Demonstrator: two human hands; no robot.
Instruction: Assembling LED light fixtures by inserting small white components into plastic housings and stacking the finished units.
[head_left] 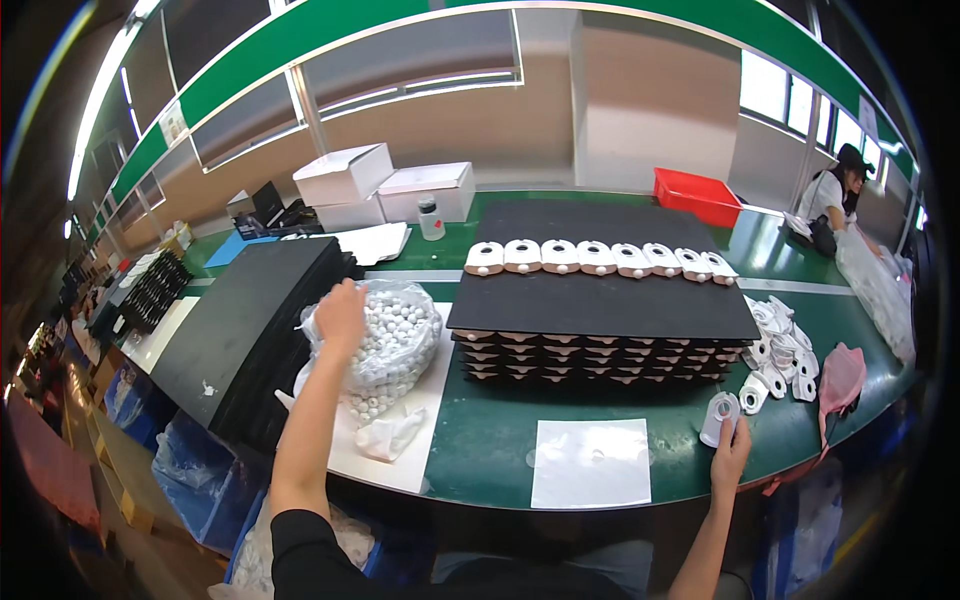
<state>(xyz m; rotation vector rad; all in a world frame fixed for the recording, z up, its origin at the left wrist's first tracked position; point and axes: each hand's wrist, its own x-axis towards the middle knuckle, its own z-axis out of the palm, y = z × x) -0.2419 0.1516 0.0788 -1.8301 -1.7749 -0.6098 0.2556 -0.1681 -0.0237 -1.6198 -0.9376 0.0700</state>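
Note:
My left hand is at the left edge of a clear plastic bag full of small white balls. Its fingers are curled together, and their tips are hidden, so what they hold does not show. Near the front edge of the table, my right hand grips a flat white plastic part with a rounded end and a round hole. A pile of similar white parts lies just beyond it. In the middle, a row of white parts, each with a small ball at its near end, crosses a black board.
Below that board are stacked layers of boards and parts. More black boards stand left. A white sheet lies in front; a pink cloth item is at right. Behind are white boxes, a red bin and another person.

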